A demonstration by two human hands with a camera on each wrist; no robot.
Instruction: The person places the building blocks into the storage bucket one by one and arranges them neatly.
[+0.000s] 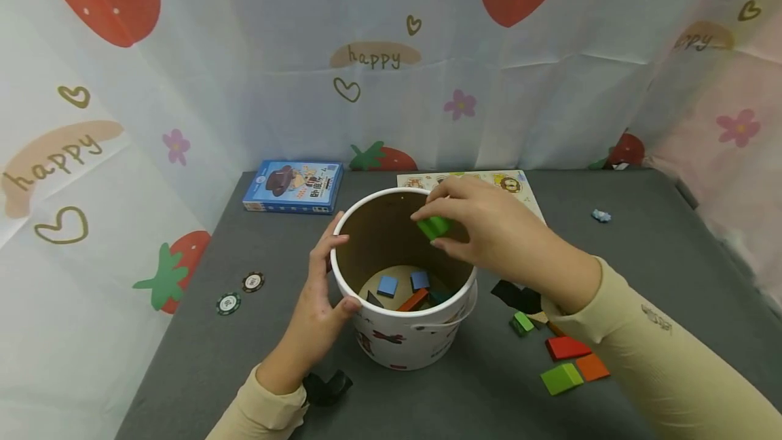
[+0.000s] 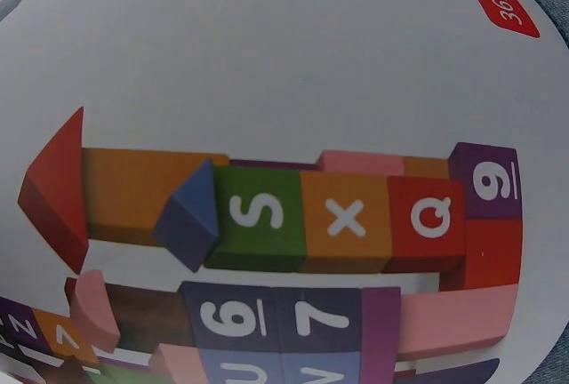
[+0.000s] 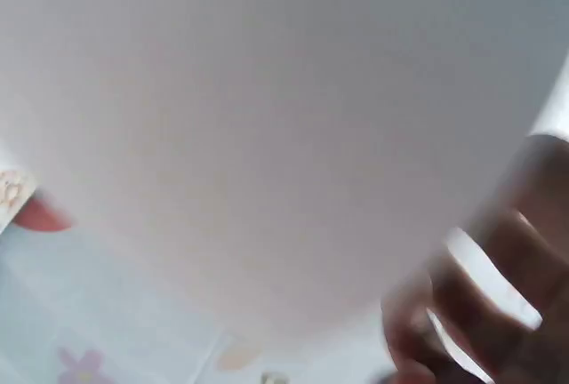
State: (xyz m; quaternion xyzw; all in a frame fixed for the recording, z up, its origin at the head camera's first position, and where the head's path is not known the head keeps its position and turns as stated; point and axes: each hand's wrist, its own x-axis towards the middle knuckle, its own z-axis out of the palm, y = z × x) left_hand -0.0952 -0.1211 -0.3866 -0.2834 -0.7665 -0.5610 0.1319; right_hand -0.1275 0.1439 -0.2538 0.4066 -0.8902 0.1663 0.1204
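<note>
Right hand: your right hand point(image 1: 489, 223) is clamped on a bright green block point(image 1: 434, 227), pinched between thumb and fingers.
Held block: located over the mouth of the bucket, above the rim's right half in the head view.
Left hand: your left hand point(image 1: 313, 321) grips the left side of the rim, fingertips hooked over the edge, thumb at the near side.
Bucket: a white cylindrical bucket point(image 1: 421, 348) with printed walls and a thin white handle, upright on the grey table point(image 1: 611, 263). In your left wrist view, its wall shows printed lettered blocks and a red "36M+" label.
Bucket contents: two blue blocks point(image 1: 387, 286) and a red-orange block point(image 1: 413, 300) lie on the floor, with darker pieces partly hidden.
Loose blocks: below your right forearm lie a small green block point(image 1: 522, 324), a red block point(image 1: 565, 347), an orange block point(image 1: 592, 367) and a larger lime-green block point(image 1: 561, 379).
Left of bucket: a black-edged round chip point(image 1: 253, 282) and a green-edged round chip point(image 1: 229, 303), near each other.
Behind bucket: a blue illustrated box point(image 1: 293, 187) to the left; a cream cartoon-printed board point(image 1: 531, 201) to the right.
Right wrist view: blurred; a pale surface fills most of it.
</note>
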